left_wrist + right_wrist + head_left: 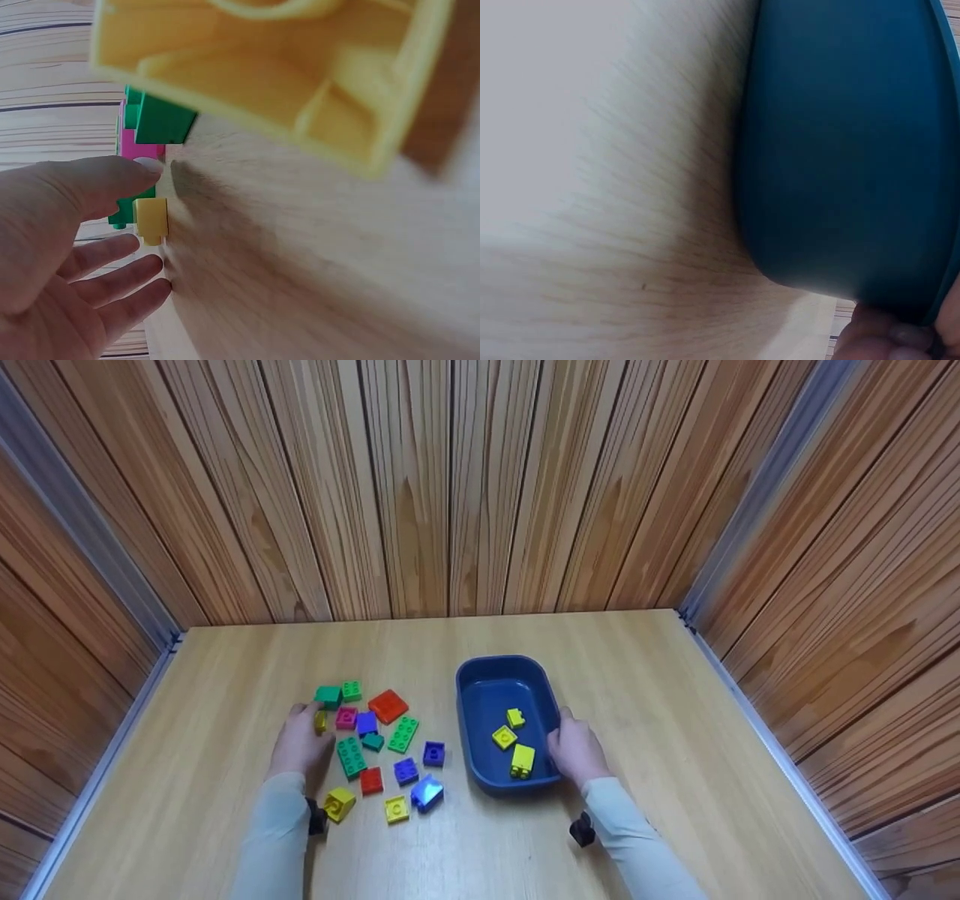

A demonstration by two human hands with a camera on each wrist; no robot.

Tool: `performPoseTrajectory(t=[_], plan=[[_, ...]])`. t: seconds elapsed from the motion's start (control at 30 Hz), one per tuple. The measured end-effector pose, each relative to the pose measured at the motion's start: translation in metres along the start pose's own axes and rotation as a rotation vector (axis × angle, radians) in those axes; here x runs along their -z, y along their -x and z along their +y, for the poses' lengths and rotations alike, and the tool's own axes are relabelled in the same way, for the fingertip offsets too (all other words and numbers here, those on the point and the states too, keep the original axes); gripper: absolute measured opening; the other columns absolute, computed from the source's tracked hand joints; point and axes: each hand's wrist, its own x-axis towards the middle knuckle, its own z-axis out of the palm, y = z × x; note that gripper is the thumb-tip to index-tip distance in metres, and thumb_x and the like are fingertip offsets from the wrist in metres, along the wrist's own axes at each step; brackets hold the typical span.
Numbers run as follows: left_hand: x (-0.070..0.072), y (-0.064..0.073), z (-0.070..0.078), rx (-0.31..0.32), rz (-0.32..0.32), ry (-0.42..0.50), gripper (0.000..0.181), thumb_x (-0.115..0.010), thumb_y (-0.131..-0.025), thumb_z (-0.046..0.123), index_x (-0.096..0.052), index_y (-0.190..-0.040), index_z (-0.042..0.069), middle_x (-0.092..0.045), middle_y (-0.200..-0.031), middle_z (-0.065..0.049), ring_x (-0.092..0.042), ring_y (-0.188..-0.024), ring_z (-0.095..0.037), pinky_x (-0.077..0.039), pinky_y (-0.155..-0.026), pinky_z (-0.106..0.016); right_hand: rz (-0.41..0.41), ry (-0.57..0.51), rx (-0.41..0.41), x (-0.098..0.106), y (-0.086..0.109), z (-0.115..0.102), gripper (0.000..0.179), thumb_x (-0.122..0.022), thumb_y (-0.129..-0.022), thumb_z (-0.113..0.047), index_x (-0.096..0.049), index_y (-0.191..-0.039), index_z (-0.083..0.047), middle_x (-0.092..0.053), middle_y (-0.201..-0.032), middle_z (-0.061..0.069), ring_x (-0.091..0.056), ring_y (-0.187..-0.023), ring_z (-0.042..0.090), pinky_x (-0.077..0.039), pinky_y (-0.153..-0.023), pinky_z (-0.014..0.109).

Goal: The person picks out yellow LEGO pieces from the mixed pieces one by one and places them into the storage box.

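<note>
My left hand point(297, 742) reaches to the left edge of the loose toy bricks, thumb and fingers spread around a small yellow brick point(321, 723). In the left wrist view that yellow brick point(152, 217) stands beyond the fingers, with no clear grip on it. A teal-green brick point(328, 697) and a pink brick point(346, 718) lie close by. My right hand point(579, 748) holds the right rim of a dark blue tray point(472, 720), its fingers partly hidden. Inside the tray are a small yellow brick point(515, 718), a square one point(504, 736) and a taller one point(523, 761).
Between the left hand and the tray lie several bricks, among them a red one point(388, 706), a green one point(403, 734) and a blue one point(427, 793). A hollow yellow brick point(340, 804) sits beside the left wrist. Wood-panelled walls point(420, 495) border the table point(675, 697).
</note>
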Motion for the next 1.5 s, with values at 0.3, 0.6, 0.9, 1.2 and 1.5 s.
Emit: performPoseTrajectory(t=[0.3,0.6,0.9,1.2,1.5], plan=[[-0.002,-0.006,0.004,-0.037,0.035,-0.079,0.050,-0.062,-0.092,0.008,-0.044,-0.137,-0.005,-0.038,-0.136,-0.032,-0.041,-0.124,-0.047,-0.034,-0.102,-0.057,0.100,0.043,0.117,-0.001,0.004,0.001,0.053,-0.051,-0.092,-0.009,-0.037,-0.138,0.013,-0.061,-0.111,0.030,-0.063,-0.080,0.028,-0.054,-0.078,0.045],[-0.002,-0.010,0.006,-0.034,0.022,-0.107,0.034,-0.060,-0.090,-0.003,-0.057,-0.123,-0.007,-0.051,-0.122,-0.027,-0.049,-0.115,-0.044,-0.037,-0.100,-0.056,0.091,0.038,0.107,-0.001,0.003,0.001,0.054,-0.051,-0.093,-0.010,-0.035,-0.139,0.013,-0.061,-0.112,0.030,-0.063,-0.081,0.027,-0.054,-0.080,0.045],[0.000,-0.007,0.008,0.016,-0.012,-0.081,0.032,-0.058,-0.092,-0.002,-0.058,-0.124,-0.004,-0.054,-0.120,-0.023,-0.051,-0.114,-0.041,-0.039,-0.099,-0.055,0.032,0.020,0.039,0.000,0.002,-0.001,0.055,-0.048,-0.096,-0.013,-0.031,-0.144,0.008,-0.057,-0.123,0.028,-0.061,-0.089,0.027,-0.052,-0.086,0.045],[-0.002,-0.008,0.012,0.016,0.008,-0.089,0.031,-0.056,-0.093,-0.002,-0.057,-0.124,-0.007,-0.055,-0.118,-0.025,-0.052,-0.112,-0.040,-0.042,-0.098,-0.052,0.042,0.023,0.044,0.000,0.001,0.002,0.055,-0.048,-0.096,-0.013,-0.032,-0.143,0.009,-0.057,-0.122,0.029,-0.063,-0.095,0.030,-0.051,-0.086,0.046],[-0.001,-0.007,0.012,0.034,-0.014,-0.118,0.032,-0.054,-0.093,-0.004,-0.055,-0.125,-0.006,-0.054,-0.118,-0.026,-0.051,-0.113,-0.041,-0.041,-0.098,-0.053,0.031,0.032,0.049,0.000,0.002,0.000,0.056,-0.047,-0.096,-0.013,-0.030,-0.143,0.010,-0.054,-0.126,0.030,-0.063,-0.096,0.029,-0.050,-0.089,0.048]])
